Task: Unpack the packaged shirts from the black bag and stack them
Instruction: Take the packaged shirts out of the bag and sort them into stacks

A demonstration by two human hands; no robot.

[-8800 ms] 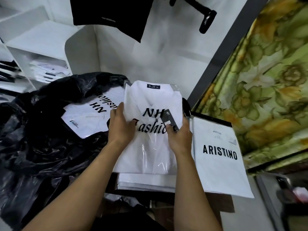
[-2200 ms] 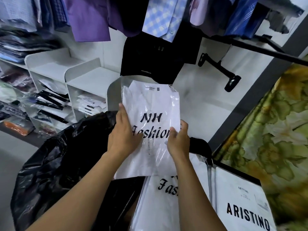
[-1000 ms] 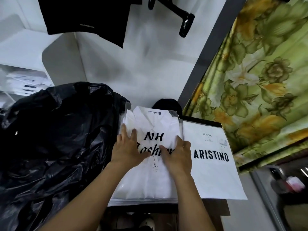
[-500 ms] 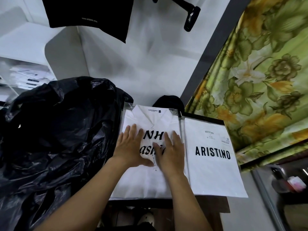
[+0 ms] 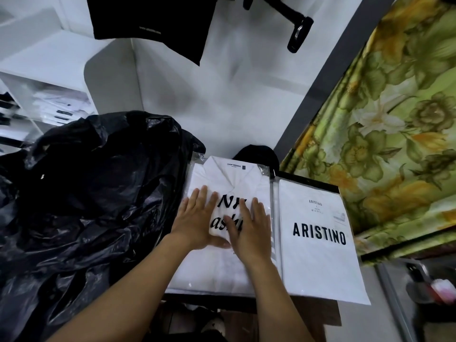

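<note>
fingers [image 5: 203, 197] of the left hand [image 5: 195, 219] lie straight and a little spread, flat on the top packaged shirt [image 5: 222, 272]. the right hand [image 5: 253, 228] lies the same way, fingers straight and spread, palm down on the same package just right of the left hand. the left thumb points right and meets the right hand's edge. neither hand grips anything; both press on the plastic

the top packaged shirt is white and folded, collar at the far end, sealed in clear plastic. black lettering on it is partly hidden under the hands. it sits on a stack [image 5: 272, 243], and thin edges of more packages show under its right side and near edge. the stack rests on a brown wooden surface [image 5: 308, 314]

just right of the stack, side by side with it, lies a white aristino package [image 5: 318, 262] with a black strip along its far edge

the black bag [image 5: 98, 193], glossy and crumpled, fills the left of the scene, and its right side touches the stack's left edge. a dark rounded thing [image 5: 256, 154] sits just beyond the stack; i cannot tell what it is

on the far wall hang a black garment [image 5: 153, 23] and a black hanger clip [image 5: 299, 30]. a white shelf unit [image 5: 49, 58] at far left holds folded packaged clothes, and a green and yellow floral curtain [image 5: 394, 119] hangs at right
</note>
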